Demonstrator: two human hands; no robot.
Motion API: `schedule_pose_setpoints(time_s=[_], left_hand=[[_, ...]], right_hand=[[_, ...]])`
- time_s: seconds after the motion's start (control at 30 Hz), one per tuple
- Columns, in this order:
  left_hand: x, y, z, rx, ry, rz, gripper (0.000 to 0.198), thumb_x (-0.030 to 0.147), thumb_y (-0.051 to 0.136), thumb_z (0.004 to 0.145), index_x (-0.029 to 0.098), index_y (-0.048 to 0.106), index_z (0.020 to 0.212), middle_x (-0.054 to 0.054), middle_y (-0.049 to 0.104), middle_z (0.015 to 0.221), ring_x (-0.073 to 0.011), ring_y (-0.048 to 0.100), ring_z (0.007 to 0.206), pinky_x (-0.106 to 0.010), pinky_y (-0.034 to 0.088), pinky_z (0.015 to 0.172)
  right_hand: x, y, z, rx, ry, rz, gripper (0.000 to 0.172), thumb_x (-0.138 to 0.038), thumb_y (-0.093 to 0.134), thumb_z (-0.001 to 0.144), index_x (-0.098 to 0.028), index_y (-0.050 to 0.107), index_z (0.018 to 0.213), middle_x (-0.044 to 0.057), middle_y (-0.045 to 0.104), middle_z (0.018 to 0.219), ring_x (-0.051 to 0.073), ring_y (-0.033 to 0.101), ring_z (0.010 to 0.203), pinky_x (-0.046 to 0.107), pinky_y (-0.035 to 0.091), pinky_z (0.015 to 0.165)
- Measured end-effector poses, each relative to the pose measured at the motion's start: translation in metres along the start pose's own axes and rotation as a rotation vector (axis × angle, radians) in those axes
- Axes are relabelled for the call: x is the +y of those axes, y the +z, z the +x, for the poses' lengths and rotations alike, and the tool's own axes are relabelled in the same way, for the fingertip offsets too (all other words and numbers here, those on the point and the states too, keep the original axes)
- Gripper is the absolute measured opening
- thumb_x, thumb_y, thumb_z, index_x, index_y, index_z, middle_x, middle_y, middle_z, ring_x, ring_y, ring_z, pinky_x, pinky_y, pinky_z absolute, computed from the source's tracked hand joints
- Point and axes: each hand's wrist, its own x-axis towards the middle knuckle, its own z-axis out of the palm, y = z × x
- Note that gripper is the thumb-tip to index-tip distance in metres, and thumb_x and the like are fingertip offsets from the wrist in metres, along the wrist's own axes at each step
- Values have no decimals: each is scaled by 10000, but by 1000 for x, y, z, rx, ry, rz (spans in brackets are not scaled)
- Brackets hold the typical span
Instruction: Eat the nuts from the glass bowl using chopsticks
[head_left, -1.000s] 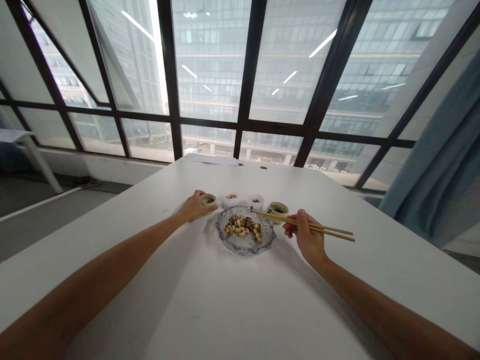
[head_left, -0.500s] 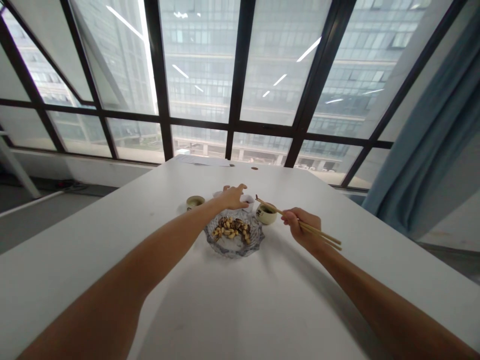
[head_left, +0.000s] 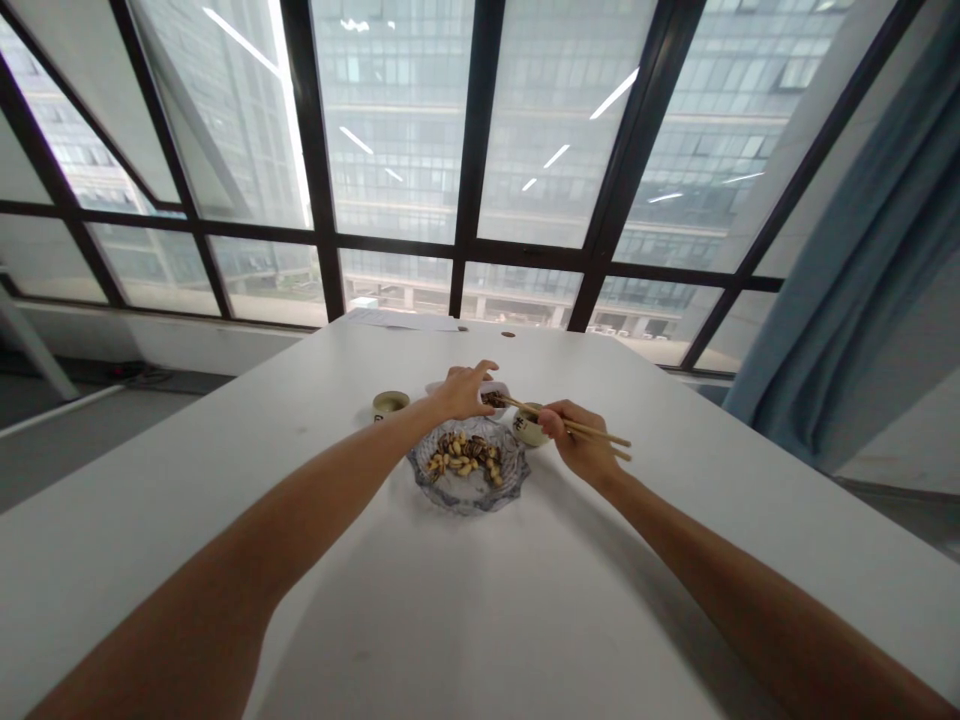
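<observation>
My left hand (head_left: 463, 390) reaches over the far side of a glass bowl (head_left: 469, 500), its thumb and fingers around a small white dish (head_left: 504, 387). Dark brown bits, perhaps seeds, lie inside the dish. In my right hand (head_left: 579, 437) is a pair of wooden chopsticks (head_left: 600, 434), gripped near the middle. Their tips are at the dark bits in the dish. The scalloped glass bowl holds pale nuts (head_left: 454, 458) and dark striped seeds (head_left: 480, 449). Partly behind the chopsticks and my right hand stands a greenish cup (head_left: 528, 430) with dark lettering.
Another greenish cup (head_left: 390, 404) stands left of the glass bowl. Papers (head_left: 401, 320) and a small brown disc (head_left: 508, 334) lie at the far edge of the white table (head_left: 420, 620). Windows rise behind it, with a blue curtain (head_left: 832, 290) at the right.
My right hand has moved left with the chopsticks, bringing their tips from above the cup into the white dish. The dark bit at the tips no longer shows separately. My left hand has barely shifted.
</observation>
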Motion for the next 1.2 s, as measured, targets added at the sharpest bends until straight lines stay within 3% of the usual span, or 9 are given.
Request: schedule_pose_setpoints(time_s=[0.13,0.2,0.33,0.43,0.5,0.63,0.8,0.93,1.2], left_hand=[[-2,2,4,-70,-91,21,739,371,783,713,202,435,1343,-128,686,1261,-326,614,1204,-473,367,1085],[-2,0,5,-118,-149,21,720,419,759,746,186,444,1349,-149,678,1274,-329,598,1227,-470,364,1090],[-3,-11,-1,-156,-161,70,696,503,681,808,160,450,1368,-179,604,1380,-325,543,1301,-514,268,1159],[-13,-25,-21,-83,-135,141,610,548,580,873,178,492,1349,-139,581,1414,-306,501,1347,-522,181,1202],[-25,-35,-42,-16,-153,179,558,564,530,898,192,530,1314,-116,595,1399,-295,506,1340,-511,186,1206],[-53,-44,-88,166,-235,189,530,575,513,901,187,573,1257,-125,623,1349,-300,530,1305,-483,306,1160],[-69,-37,-127,238,-356,64,601,555,531,888,152,501,1334,-164,570,1393,-313,517,1307,-472,399,1109],[-70,-24,-138,302,-363,-55,663,546,567,871,136,442,1376,-190,529,1421,-306,513,1318,-470,418,1107],[-77,-13,-137,334,-446,-124,763,543,630,832,125,398,1427,-202,517,1443,-319,512,1334,-479,411,1117]], right_hand=[[-14,-8,9,118,113,182,555,-682,498,901,-179,665,739,61,676,593,162,596,492,279,481,474],[-29,-18,14,107,165,256,632,-748,477,869,-173,642,665,55,638,524,133,533,404,251,420,391],[-62,-35,21,-200,270,255,689,-818,513,786,-168,617,580,25,548,393,100,431,295,215,303,298],[-76,-33,20,-403,274,186,686,-807,486,809,-169,604,586,18,555,401,88,436,296,202,323,309],[-79,-26,18,-458,252,156,676,-798,468,827,-174,591,596,20,573,425,91,466,315,202,358,329],[-71,-5,17,-361,218,163,668,-808,444,829,-183,578,635,27,598,474,113,519,354,213,384,341],[-57,12,15,-234,177,174,657,-791,424,858,-185,592,666,32,604,489,132,544,379,232,419,363],[-55,11,8,-120,140,205,590,-705,441,918,-186,609,692,36,627,526,139,566,405,239,440,382],[-58,1,-10,-246,18,47,527,-591,473,956,-209,577,608,40,644,534,154,617,454,244,472,429]])
